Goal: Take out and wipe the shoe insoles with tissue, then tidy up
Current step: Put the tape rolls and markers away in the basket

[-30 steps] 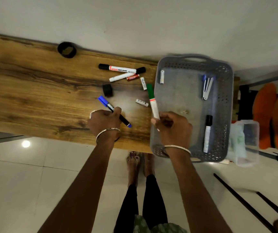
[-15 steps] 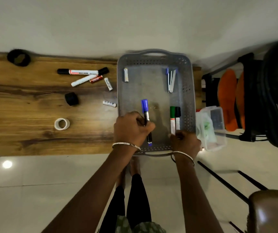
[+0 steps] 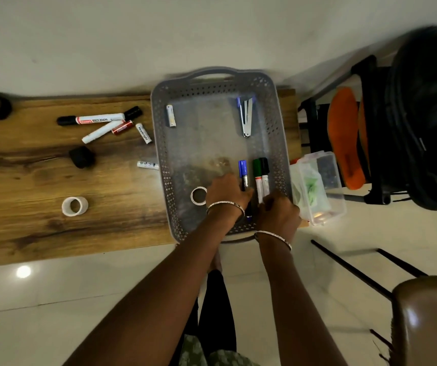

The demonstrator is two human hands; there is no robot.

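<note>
Hands come first: our left hand (image 3: 226, 192) has its fingers (image 3: 232, 180) curled round the blue marker (image 3: 242, 169), cap pointing away from us. Our right hand (image 3: 278, 213), just beside it, has its fingers bent over the near ends of the green marker (image 3: 257, 170) and black marker (image 3: 264, 167); we cannot tell whether they pinch either. Both hands sit in the near right corner of the basket (image 3: 159, 143), with a tape roll (image 3: 199, 196) just left of the left wrist. Farther in lie a battery (image 3: 171, 116) and a stapler (image 3: 247, 120). On the bench (image 3: 27, 167) left of the basket we see a second roll (image 3: 74, 206) and, beyond it, loose markers and batteries. A clear box (image 3: 323, 207) stands just beside the basket's right wall. The insoles (image 3: 344, 143), orange, lie farther right on a black rack (image 3: 370, 128), next to a black bag (image 3: 428, 114). They are to the right of and beyond our fingers, well apart from them, with the basket wall and the box between. Their long axis runs away from us, roughly parallel to the markers. The right hand is the nearer one. We judge the tidying step to be in hand. We cannot tell whether the insoles are wiped.
</note>
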